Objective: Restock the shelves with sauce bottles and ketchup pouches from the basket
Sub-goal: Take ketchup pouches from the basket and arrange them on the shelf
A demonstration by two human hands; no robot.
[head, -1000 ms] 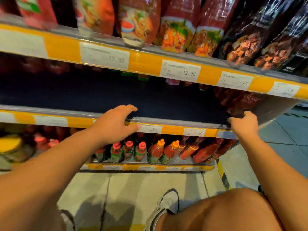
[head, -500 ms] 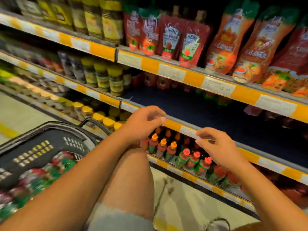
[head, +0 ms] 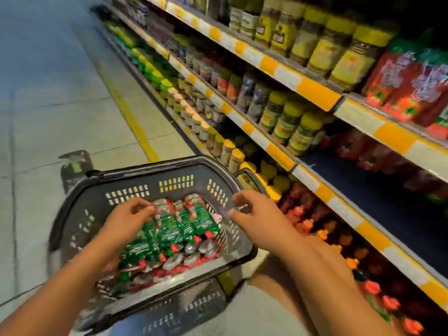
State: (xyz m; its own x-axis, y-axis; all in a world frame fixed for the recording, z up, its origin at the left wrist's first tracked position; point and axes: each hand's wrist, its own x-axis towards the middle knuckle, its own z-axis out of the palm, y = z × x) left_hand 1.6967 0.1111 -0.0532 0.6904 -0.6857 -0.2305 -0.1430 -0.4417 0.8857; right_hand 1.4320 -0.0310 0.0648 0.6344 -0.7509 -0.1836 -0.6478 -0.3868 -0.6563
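Pouches [head: 174,229] fill the basket [head: 135,177] below me, green and red packs lying side by side with their caps toward me; their print is smeared by blur and I can read no brand on them. My left hand [head: 128,219] hangs over the left end of the pile, fingers loosely curled, and it looks to be just touching the nearest pouch, though I cannot tell for sure. My right hand [head: 257,214] hovers over the basket's right rim, fingers spread and bent, holding nothing. To my right run the shelves [head: 315,90], edged in orange and white strips whose price tags are too blurred to read. Jars [head: 339,49] with yellow lids stand on the upper levels, red pouches [head: 407,88] beside them at far right. Sauce bottles [head: 312,226] with red and orange caps crowd the bottom shelf near my right forearm. The dark middle shelf [head: 388,197] above them shows bare board.
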